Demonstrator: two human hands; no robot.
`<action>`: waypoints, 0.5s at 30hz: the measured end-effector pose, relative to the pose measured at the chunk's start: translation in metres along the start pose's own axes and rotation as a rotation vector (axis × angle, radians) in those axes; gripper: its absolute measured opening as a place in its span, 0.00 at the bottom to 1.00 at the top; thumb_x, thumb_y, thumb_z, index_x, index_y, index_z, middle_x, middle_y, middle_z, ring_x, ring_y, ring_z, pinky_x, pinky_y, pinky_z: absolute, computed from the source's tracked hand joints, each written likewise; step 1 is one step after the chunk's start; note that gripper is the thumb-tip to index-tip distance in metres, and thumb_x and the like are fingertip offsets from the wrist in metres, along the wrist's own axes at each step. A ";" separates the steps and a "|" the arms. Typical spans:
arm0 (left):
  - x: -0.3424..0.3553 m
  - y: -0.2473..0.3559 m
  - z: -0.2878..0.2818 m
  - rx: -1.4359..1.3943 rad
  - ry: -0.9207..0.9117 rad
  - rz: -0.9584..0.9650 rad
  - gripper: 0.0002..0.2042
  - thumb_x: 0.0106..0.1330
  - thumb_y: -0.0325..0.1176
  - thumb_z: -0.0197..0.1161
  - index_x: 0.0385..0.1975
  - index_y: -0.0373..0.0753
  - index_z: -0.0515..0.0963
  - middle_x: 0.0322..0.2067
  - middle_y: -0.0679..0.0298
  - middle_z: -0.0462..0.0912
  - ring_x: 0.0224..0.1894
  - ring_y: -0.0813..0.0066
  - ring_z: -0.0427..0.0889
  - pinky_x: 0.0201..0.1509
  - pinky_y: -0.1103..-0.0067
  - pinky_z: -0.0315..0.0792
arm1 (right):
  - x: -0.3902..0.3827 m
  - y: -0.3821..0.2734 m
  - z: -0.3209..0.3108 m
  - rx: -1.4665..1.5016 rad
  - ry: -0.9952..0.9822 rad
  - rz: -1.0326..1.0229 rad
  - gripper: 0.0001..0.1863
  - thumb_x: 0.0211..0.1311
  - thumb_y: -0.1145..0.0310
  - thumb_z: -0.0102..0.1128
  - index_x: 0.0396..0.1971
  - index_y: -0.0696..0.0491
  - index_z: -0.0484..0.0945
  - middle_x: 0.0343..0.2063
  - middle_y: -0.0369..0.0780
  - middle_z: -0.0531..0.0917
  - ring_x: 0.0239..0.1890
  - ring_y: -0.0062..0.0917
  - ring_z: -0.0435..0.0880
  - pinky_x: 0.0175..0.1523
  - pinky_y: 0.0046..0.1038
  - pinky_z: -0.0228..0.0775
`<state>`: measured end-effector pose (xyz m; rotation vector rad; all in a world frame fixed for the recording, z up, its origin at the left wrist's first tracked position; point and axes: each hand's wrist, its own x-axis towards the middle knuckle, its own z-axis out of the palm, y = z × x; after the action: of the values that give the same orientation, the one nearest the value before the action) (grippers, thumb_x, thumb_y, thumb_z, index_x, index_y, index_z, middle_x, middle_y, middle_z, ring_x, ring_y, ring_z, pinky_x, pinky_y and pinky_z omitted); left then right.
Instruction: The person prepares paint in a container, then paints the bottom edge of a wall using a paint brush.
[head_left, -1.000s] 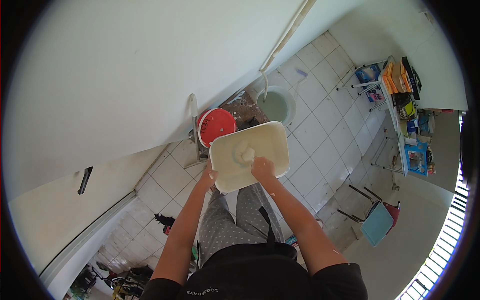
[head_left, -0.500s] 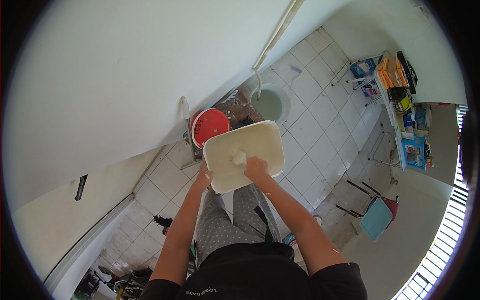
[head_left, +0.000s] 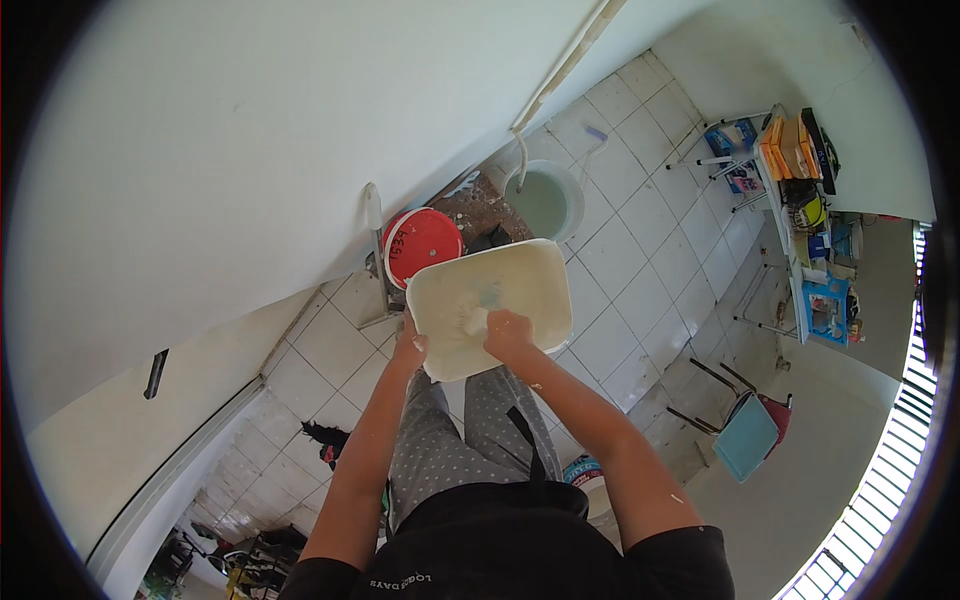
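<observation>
A cream rectangular plastic tub (head_left: 545, 272) is held in front of my legs, its inside coated pale. My left hand (head_left: 410, 350) is closed on its near left edge, the thumb over the rim. Inside the tub, my right hand (head_left: 510, 334) is closed round a whitish brush-like tool (head_left: 479, 321). The tool's end is down at the pale coating on the tub's bottom; most of its handle is hidden by my fist. A bluish-grey patch shows on the bottom beyond the tool.
Just beyond the tub are a red-lidded bucket (head_left: 425, 245), a stained brown board (head_left: 478, 212) and a white bucket of cloudy water (head_left: 545, 205) by the wall. A loaded table (head_left: 790, 225) and a turquoise-seated chair (head_left: 746, 438) are at right. White tiles (head_left: 640, 290) cover the floor.
My right hand and the tool have shifted slightly left and toward me inside the tub, and the bluish-grey patch now shows. My left hand keeps its grip on the tub.
</observation>
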<state>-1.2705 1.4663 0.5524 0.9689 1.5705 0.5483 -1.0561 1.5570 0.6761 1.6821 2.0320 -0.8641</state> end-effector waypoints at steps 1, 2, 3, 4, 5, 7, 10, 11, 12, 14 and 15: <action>0.000 -0.012 -0.005 -0.011 0.015 0.030 0.37 0.62 0.28 0.42 0.72 0.39 0.36 0.58 0.36 0.70 0.57 0.43 0.75 0.56 0.68 0.70 | -0.001 -0.003 -0.012 -0.051 -0.063 0.035 0.09 0.51 0.68 0.62 0.32 0.52 0.85 0.34 0.45 0.86 0.39 0.38 0.87 0.43 0.36 0.79; -0.002 -0.025 -0.010 -0.020 0.032 0.059 0.37 0.62 0.28 0.41 0.73 0.40 0.36 0.57 0.36 0.70 0.56 0.43 0.76 0.55 0.68 0.71 | 0.000 -0.005 -0.020 -0.103 -0.124 0.067 0.10 0.51 0.69 0.62 0.34 0.50 0.86 0.36 0.44 0.87 0.41 0.37 0.87 0.44 0.35 0.79; 0.002 -0.021 -0.003 -0.025 0.016 0.065 0.37 0.62 0.28 0.41 0.73 0.40 0.36 0.57 0.36 0.70 0.56 0.43 0.76 0.55 0.68 0.71 | 0.007 0.010 -0.021 -0.106 -0.123 0.085 0.10 0.51 0.69 0.62 0.34 0.50 0.86 0.36 0.44 0.87 0.41 0.37 0.87 0.44 0.35 0.79; 0.003 -0.012 0.001 -0.003 -0.023 0.021 0.37 0.62 0.28 0.41 0.73 0.40 0.36 0.57 0.36 0.70 0.56 0.43 0.76 0.56 0.68 0.71 | 0.017 0.024 -0.019 -0.080 -0.058 0.177 0.10 0.51 0.68 0.62 0.35 0.51 0.86 0.36 0.45 0.86 0.40 0.37 0.87 0.43 0.35 0.80; 0.005 -0.003 0.005 0.021 -0.059 -0.023 0.37 0.62 0.28 0.41 0.73 0.40 0.37 0.57 0.37 0.71 0.56 0.43 0.76 0.56 0.68 0.71 | 0.025 0.036 -0.016 -0.056 0.007 0.267 0.11 0.51 0.68 0.62 0.35 0.51 0.86 0.37 0.45 0.86 0.40 0.37 0.87 0.43 0.35 0.80; 0.002 0.009 0.009 0.069 -0.030 -0.006 0.37 0.61 0.28 0.41 0.72 0.40 0.38 0.57 0.37 0.71 0.56 0.42 0.76 0.56 0.67 0.71 | 0.034 0.028 -0.015 -0.010 0.058 0.224 0.11 0.51 0.68 0.62 0.36 0.51 0.86 0.36 0.46 0.86 0.39 0.38 0.87 0.43 0.35 0.80; 0.003 0.005 0.010 0.155 0.058 0.050 0.37 0.60 0.28 0.42 0.72 0.40 0.40 0.57 0.39 0.72 0.55 0.40 0.76 0.55 0.66 0.71 | 0.032 -0.011 -0.003 0.054 0.084 0.092 0.10 0.51 0.68 0.62 0.34 0.51 0.86 0.35 0.46 0.86 0.39 0.39 0.87 0.43 0.36 0.79; 0.003 0.000 0.009 0.191 0.107 0.092 0.37 0.59 0.28 0.42 0.72 0.41 0.41 0.56 0.39 0.72 0.54 0.40 0.76 0.55 0.65 0.72 | 0.024 -0.024 0.001 0.070 0.061 0.012 0.09 0.51 0.69 0.61 0.32 0.52 0.85 0.34 0.45 0.86 0.39 0.39 0.87 0.43 0.37 0.79; 0.003 -0.003 0.006 0.192 0.113 0.085 0.37 0.59 0.28 0.42 0.72 0.41 0.41 0.56 0.39 0.72 0.54 0.40 0.76 0.55 0.65 0.72 | 0.013 -0.029 0.005 0.071 0.056 0.005 0.09 0.51 0.69 0.61 0.32 0.52 0.85 0.34 0.45 0.86 0.39 0.39 0.87 0.43 0.37 0.79; 0.004 -0.002 -0.005 0.046 0.027 -0.019 0.37 0.58 0.29 0.44 0.72 0.42 0.42 0.58 0.38 0.70 0.53 0.41 0.77 0.54 0.65 0.73 | -0.003 -0.040 0.009 -0.002 -0.092 -0.064 0.09 0.52 0.69 0.60 0.32 0.52 0.86 0.34 0.45 0.86 0.39 0.39 0.87 0.44 0.37 0.79; 0.004 0.015 -0.005 0.044 0.012 -0.016 0.37 0.58 0.29 0.44 0.72 0.42 0.42 0.58 0.38 0.70 0.53 0.41 0.77 0.54 0.65 0.73 | -0.003 -0.030 0.011 -0.001 -0.093 -0.048 0.09 0.52 0.69 0.60 0.32 0.52 0.86 0.34 0.45 0.86 0.39 0.39 0.87 0.44 0.37 0.79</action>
<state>-1.2715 1.4787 0.5631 0.9869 1.6052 0.5115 -1.0854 1.5444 0.6767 1.5684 2.0179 -0.9385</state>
